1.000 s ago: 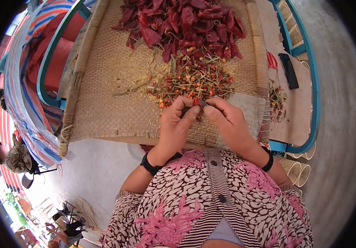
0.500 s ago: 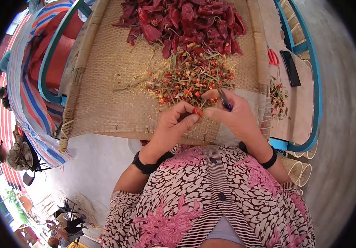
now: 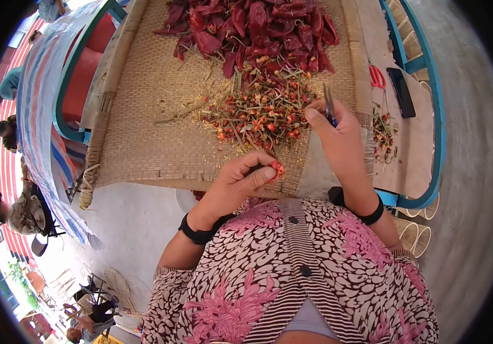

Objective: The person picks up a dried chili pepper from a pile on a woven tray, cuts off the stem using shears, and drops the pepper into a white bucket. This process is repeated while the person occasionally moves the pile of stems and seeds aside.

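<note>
My left hand [image 3: 240,179] pinches a red dried chili pepper [image 3: 277,169] between thumb and fingertips; its open orange-red end faces right, and the rest is hidden in the fingers. To the upper right, my right hand [image 3: 338,129] grips a small cutting tool [image 3: 330,108] with a narrow grey blade and a dark blue handle, blade pointing away from me. Its thumb and forefinger are close together at the edge of a heap of cut chili tops and stems [image 3: 263,112]. Behind that heap lies a large pile of dark red dried chili peppers [image 3: 258,31].
Everything rests on a woven mat [image 3: 143,126] with a rolled left edge. At the right are red-handled scissors [image 3: 377,77], a black phone [image 3: 401,93] and more stem scraps [image 3: 384,133], beside a teal frame [image 3: 438,114]. Several people are at the far left.
My right hand has moved up and right with the blade, away from my left hand. My left hand stays nearly in place, still pinching the chili pepper.
</note>
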The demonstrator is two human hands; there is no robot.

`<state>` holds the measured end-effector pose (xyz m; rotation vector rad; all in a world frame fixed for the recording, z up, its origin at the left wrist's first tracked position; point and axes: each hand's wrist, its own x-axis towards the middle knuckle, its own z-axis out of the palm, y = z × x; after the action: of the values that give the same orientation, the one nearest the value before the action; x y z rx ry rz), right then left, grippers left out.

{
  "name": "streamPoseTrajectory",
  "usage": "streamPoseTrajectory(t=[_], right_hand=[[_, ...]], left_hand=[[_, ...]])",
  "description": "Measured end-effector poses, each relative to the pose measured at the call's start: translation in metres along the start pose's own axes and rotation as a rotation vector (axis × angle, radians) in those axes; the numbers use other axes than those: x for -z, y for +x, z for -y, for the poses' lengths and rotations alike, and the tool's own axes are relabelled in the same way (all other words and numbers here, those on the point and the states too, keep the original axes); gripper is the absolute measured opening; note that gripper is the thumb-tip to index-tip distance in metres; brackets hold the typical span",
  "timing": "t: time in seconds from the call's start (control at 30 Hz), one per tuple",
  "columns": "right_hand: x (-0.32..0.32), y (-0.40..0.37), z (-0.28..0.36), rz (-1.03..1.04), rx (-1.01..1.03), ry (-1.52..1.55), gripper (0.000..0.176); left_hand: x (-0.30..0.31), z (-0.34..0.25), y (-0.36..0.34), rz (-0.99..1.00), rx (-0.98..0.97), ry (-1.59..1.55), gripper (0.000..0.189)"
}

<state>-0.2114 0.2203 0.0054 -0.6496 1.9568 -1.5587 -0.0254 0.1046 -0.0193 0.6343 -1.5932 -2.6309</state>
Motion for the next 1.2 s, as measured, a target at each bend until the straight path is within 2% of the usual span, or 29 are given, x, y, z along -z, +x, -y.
streamPoseTrajectory(t=[0.1, 0.17, 0.23, 0.33, 0.43, 0.57, 0.67, 0.77, 0.8, 0.87, 1.0, 1.07, 1.1, 1.13, 1.2], right_hand=[[-0.008, 0.009, -0.026, -0.086, 0.175, -0.135, 0.02], [-0.006, 0.009, -0.031, -0.05, 0.16, -0.09, 0.021], [0.002, -0.002, -0.01, 0.123, 0.025, 0.057, 0.023], [0.001, -0.016, 0.013, 0.403, 0.115, -0.024, 0.025], [-0.009, -0.022, 0.013, 0.375, 0.313, -0.185, 0.023], [-0.012, -0.021, 0.004, 0.354, 0.381, -0.149, 0.018], [-0.01, -0.02, 0.006, 0.442, 0.157, -0.176, 0.022], [-0.023, -0.018, -0.01, 0.158, 0.148, -0.072, 0.028], [-0.022, -0.016, -0.011, 0.181, 0.1, -0.033, 0.03], [-0.017, -0.013, -0.012, 0.229, 0.001, 0.044, 0.034], [-0.014, -0.015, -0.007, 0.365, 0.047, -0.124, 0.027], [-0.014, -0.015, -0.012, 0.438, 0.079, -0.241, 0.024], [-0.015, -0.015, -0.014, 0.431, 0.107, -0.24, 0.024], [-0.016, -0.016, -0.015, 0.421, 0.14, -0.242, 0.023], [-0.015, -0.015, -0.016, 0.412, 0.18, -0.245, 0.023]], left_hand=[[0.004, -0.01, -0.001, -0.002, -0.067, 0.069, 0.014], [0.003, -0.018, -0.002, -0.016, -0.08, 0.087, 0.013], [0.004, -0.018, 0.0, -0.033, -0.139, 0.14, 0.012], [0.005, -0.015, 0.002, -0.028, -0.226, 0.217, 0.012], [0.003, -0.016, 0.005, -0.043, -0.255, 0.242, 0.011], [0.003, -0.016, 0.002, -0.07, -0.303, 0.3, 0.008], [0.013, -0.029, 0.003, -0.003, -0.355, 0.648, 0.013], [0.019, -0.057, 0.007, -0.157, -0.158, 0.8, 0.018], [0.031, -0.057, 0.014, -0.187, -0.196, 0.698, 0.025], [0.056, -0.07, 0.032, -0.249, -0.235, 0.865, 0.022], [0.098, -0.079, 0.091, -0.338, -0.346, 1.193, 0.022], [0.101, -0.078, 0.118, -0.441, -0.326, 1.36, 0.024], [0.1, -0.075, 0.132, -0.496, -0.315, 1.443, 0.026], [0.106, -0.067, 0.145, -0.528, -0.402, 1.468, 0.026], [0.102, -0.062, 0.162, -0.593, -0.394, 1.566, 0.026]])
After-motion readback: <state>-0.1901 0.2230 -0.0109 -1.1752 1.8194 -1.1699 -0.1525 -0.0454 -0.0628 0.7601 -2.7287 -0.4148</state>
